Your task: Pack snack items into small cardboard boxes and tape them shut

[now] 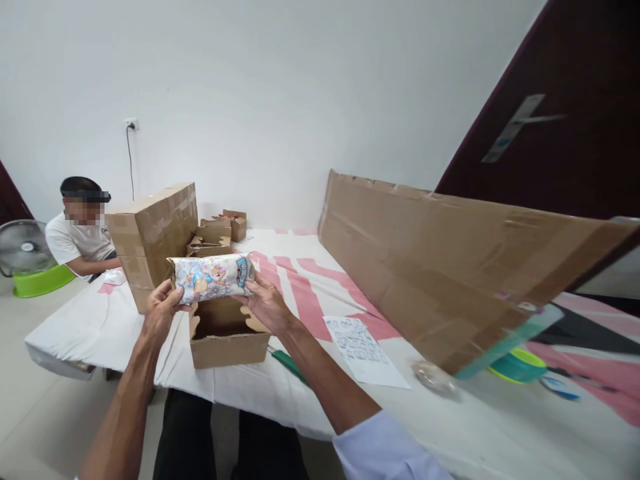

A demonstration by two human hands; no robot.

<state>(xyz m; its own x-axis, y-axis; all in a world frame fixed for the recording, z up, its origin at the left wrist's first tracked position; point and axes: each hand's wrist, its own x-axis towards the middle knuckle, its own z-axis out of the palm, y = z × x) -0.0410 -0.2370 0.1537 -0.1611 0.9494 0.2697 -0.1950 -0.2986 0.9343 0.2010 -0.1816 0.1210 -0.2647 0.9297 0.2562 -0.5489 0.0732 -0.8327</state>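
Observation:
A white packet [213, 279] with a colourful cartoon print is stretched level between my two hands. My left hand [164, 300] grips its left end, thumb on the front. At the other end, my right hand [264, 299] pinches the lower right corner. The packet's contents cannot be seen. Just below and behind it stands an open cardboard box [230, 352] with its flaps up; the packet hides part of its far side. Beside the box, a green-handled tool [289, 365] lies partly covered by my right forearm.
More open boxes [213, 235] stand behind, beside a tall carton [155, 230]. A cardboard panel [450, 267] leans along the right. A printed sheet [365, 350], a clear round packet [434, 378] and a bowl [520, 365] lie on the cloth-covered table. Another person [83, 233] sits at left.

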